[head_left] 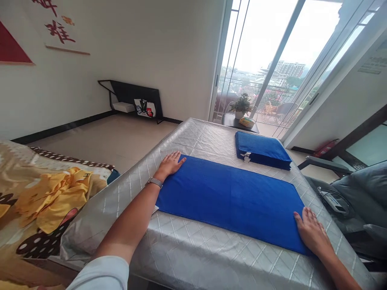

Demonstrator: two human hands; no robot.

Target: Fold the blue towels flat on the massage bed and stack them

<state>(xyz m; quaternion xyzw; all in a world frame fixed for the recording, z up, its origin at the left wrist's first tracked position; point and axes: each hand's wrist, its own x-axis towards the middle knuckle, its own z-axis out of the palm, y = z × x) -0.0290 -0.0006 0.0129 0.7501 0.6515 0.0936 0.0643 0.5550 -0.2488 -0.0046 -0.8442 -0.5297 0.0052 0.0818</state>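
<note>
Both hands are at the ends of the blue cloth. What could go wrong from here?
The cloth lies near the front edge of the silver cover, so a tug might drag it over. If the left hand and right hand pull unevenly, it could skew or crease. The stack sits close behind and might get nudged.

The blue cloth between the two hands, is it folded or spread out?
Spread out: the blue cloth lies flat in a long rectangle, left hand and right hand at opposite ends.
</note>
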